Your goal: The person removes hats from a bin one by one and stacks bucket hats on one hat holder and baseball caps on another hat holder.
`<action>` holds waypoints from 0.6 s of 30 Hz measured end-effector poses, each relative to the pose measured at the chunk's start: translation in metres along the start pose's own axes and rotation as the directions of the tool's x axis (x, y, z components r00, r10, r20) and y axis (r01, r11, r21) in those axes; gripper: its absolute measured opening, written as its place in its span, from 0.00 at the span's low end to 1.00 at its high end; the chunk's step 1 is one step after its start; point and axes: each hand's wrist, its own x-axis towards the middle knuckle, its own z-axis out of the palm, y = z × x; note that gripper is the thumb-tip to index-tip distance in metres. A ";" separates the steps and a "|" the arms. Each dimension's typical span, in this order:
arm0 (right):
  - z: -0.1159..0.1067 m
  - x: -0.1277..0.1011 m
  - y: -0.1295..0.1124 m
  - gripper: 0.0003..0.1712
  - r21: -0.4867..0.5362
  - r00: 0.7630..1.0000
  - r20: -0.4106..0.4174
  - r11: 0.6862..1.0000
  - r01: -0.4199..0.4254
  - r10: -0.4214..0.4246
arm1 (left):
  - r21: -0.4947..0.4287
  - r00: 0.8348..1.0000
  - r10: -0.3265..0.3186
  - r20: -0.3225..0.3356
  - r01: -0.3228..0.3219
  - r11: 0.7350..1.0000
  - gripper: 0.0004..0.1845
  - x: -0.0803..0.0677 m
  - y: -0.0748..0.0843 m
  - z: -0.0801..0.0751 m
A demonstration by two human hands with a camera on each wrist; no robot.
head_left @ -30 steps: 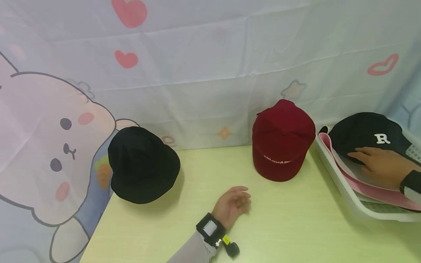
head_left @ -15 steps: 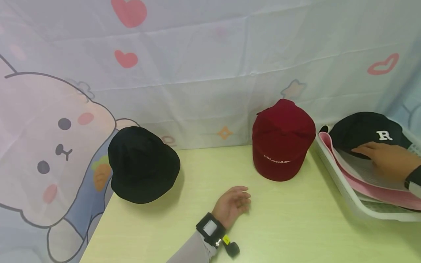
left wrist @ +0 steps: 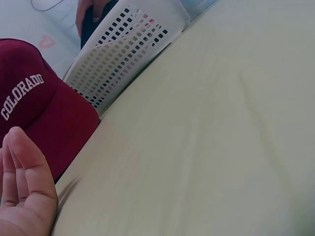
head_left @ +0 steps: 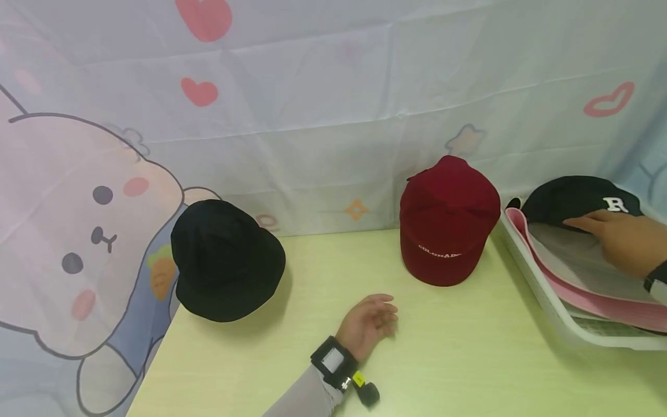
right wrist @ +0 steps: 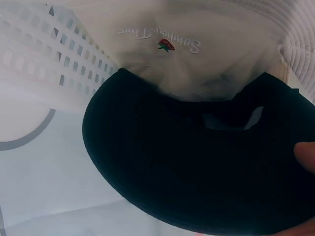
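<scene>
Right hand [head_left: 622, 246] is gripping the black R cap [head_left: 578, 197] sitting in the white basket [head_left: 542, 292]. Left hand [head_left: 367, 324] is lying open on the counter [head_left: 469, 359], near the red cap [head_left: 448, 223].

Desk [head_left: 458, 359]: pale yellow-green surface. On it: black hat [head_left: 226, 260] at ten o'clock, red cap [head_left: 448, 223] at one o'clock, white basket [head_left: 547, 301] at three o'clock. My left hand [head_left: 367, 324] rests at centre, fingers relaxed.
</scene>
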 end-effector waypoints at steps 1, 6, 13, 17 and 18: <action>-0.001 0.000 0.000 0.32 0.002 1.000 -0.018 1.000 0.001 -0.001 | -0.002 1.000 -0.002 -0.003 0.002 1.000 0.14 0.000 0.000 0.000; -0.003 -0.002 0.003 0.34 0.015 0.992 -0.129 1.000 0.006 -0.004 | -0.004 1.000 -0.008 -0.013 0.008 1.000 0.14 0.000 0.000 0.000; -0.010 -0.005 0.002 0.38 0.038 0.965 -0.260 0.999 0.004 0.006 | -0.006 1.000 -0.010 -0.018 0.010 1.000 0.13 -0.001 0.001 0.002; -0.016 -0.004 0.002 0.41 0.038 0.965 -0.260 0.999 -0.013 0.023 | 0.000 1.000 -0.009 -0.017 0.009 1.000 0.14 -0.002 0.002 0.003; -0.018 -0.003 0.003 0.41 0.045 0.965 -0.260 0.999 -0.022 0.033 | 0.002 1.000 -0.007 -0.016 0.007 1.000 0.14 -0.002 0.002 0.003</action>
